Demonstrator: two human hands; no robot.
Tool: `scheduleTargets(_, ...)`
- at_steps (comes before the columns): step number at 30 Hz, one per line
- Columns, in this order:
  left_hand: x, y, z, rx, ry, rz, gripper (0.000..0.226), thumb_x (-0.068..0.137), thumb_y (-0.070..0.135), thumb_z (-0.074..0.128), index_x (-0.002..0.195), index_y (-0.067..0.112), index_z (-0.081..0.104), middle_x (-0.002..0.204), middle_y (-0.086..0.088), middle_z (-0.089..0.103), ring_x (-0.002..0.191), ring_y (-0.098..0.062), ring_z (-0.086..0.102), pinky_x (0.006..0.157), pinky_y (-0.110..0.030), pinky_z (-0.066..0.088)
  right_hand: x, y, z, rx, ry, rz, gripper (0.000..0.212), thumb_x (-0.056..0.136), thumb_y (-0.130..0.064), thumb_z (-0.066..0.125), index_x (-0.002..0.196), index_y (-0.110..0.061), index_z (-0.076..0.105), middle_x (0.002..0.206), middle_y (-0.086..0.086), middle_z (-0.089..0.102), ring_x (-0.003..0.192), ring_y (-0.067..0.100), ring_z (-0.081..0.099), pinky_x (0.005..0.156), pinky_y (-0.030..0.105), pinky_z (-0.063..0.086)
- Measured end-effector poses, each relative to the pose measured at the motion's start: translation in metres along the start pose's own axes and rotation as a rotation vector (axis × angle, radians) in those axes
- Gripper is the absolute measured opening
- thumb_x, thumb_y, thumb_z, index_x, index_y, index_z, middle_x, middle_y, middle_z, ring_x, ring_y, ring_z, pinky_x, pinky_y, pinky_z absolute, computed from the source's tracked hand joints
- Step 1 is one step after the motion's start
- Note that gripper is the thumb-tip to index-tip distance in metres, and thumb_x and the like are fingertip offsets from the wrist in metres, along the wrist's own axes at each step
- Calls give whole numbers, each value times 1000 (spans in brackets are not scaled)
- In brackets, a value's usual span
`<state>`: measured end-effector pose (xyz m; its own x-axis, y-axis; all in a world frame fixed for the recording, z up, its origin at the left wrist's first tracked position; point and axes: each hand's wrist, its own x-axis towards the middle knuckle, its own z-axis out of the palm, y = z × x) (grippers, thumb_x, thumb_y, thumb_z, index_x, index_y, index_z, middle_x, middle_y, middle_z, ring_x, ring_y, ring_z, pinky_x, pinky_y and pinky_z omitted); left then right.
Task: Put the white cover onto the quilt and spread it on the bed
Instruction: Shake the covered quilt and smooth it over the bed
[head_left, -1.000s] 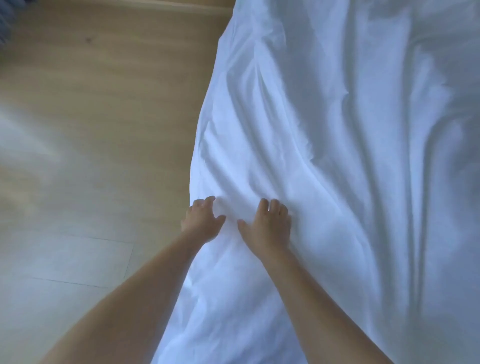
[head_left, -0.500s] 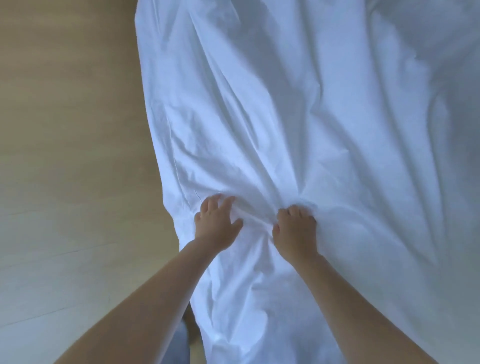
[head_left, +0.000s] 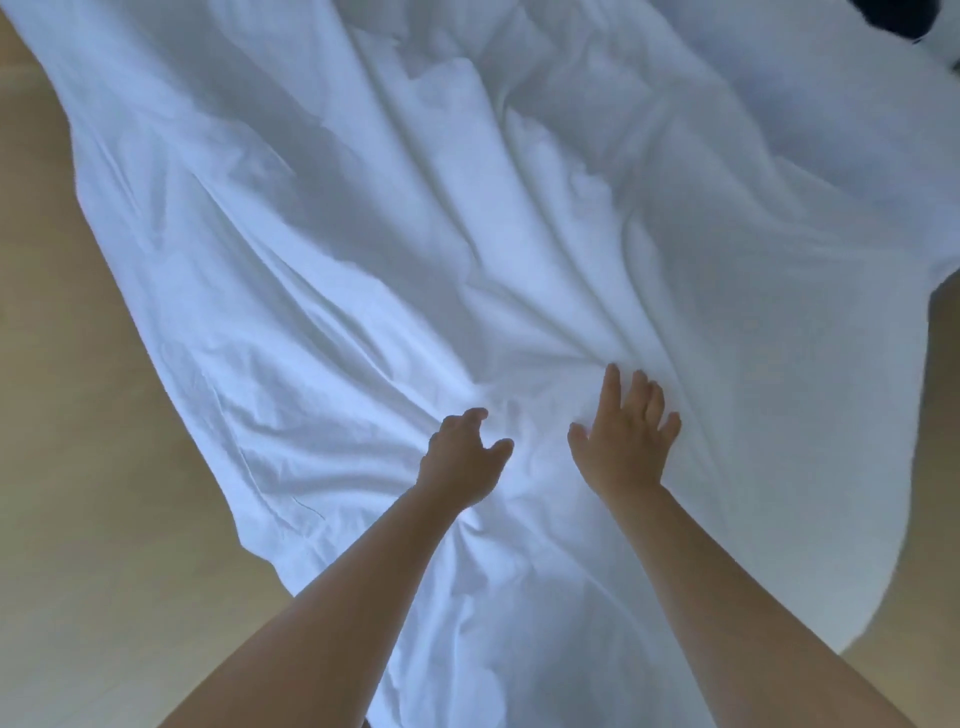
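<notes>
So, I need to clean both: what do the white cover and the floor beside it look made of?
The white cover: thin woven cloth, likely cotton or a blend, matte; it creases softly and shows a stitched hem along its edge. The floor: smooth, pale tan, wood-look, perhaps laminate; faint sheen, grain too blurred to tell.

Bedroom (white cover (head_left: 467, 234), wooden floor (head_left: 78, 519))

The white cover (head_left: 363, 234) is spread wide and rumpled, with long soft creases converging toward its near end. The wooden floor (head_left: 78, 519) shows beyond its left edge and lower right corner.
</notes>
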<state>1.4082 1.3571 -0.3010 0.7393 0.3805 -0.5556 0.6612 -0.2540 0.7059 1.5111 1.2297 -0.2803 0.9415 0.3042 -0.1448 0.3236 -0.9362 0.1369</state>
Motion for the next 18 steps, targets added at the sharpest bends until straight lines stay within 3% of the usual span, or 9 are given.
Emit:
scheduleTargets(3, 13, 26, 1, -25, 17, -22, 57, 93, 35, 50, 144, 17, 33, 143, -9, 39, 129, -25, 41, 105, -36, 35, 15, 18, -10, 69, -81, 94, 92, 88, -50, 54, 150, -11, -1, 156, 15, 3, 144, 29, 5, 110, 51, 22)
scheduleTargets(6, 30, 55, 5, -40, 34, -35, 57, 94, 35, 50, 144, 13, 34, 145, -10, 40, 130, -24, 42, 102, -30, 34, 32, 17, -8, 70, -129, 70, 96, 87, -51, 54, 149, -7, -3, 155, 15, 9, 142, 30, 12, 105, 48, 31)
scheduleTargets(9, 52, 80, 17, -101, 28, -73, 59, 95, 34, 49, 145, 10, 31, 146, -9, 39, 131, -23, 40, 96, -27, 34, 52, 8, 1, -6, -91, -52, 67, 92, -26, 53, 143, -1, 18, 141, 13, 35, 127, 27, 38, 91, 35, 42)
scheduleTargets(12, 71, 90, 25, -268, 33, -182, 64, 95, 40, 48, 146, 7, 28, 149, -9, 35, 133, -26, 38, 94, -28, 33, 74, 11, 1, 92, -126, -110, 27, 92, -4, 43, 119, -6, 46, 119, 10, 55, 110, 26, 55, 84, 31, 44)
scheduleTargets(15, 82, 95, 28, -418, 49, -292, 74, 90, 57, 49, 138, 2, 39, 141, -13, 46, 126, -30, 45, 94, -33, 38, 80, 15, -21, 298, -241, -136, 23, 89, 0, 37, 102, -10, 53, 104, 9, 61, 100, 33, 58, 79, 32, 44)
scheduleTargets(18, 83, 121, 13, -740, 3, -400, 74, 75, 71, 57, 122, 14, 53, 113, 1, 61, 103, -19, 56, 89, -35, 45, 63, 18, -55, 694, -265, -224, 29, 80, 5, 37, 64, -19, 40, 66, -2, 48, 69, 23, 49, 57, 26, 38)
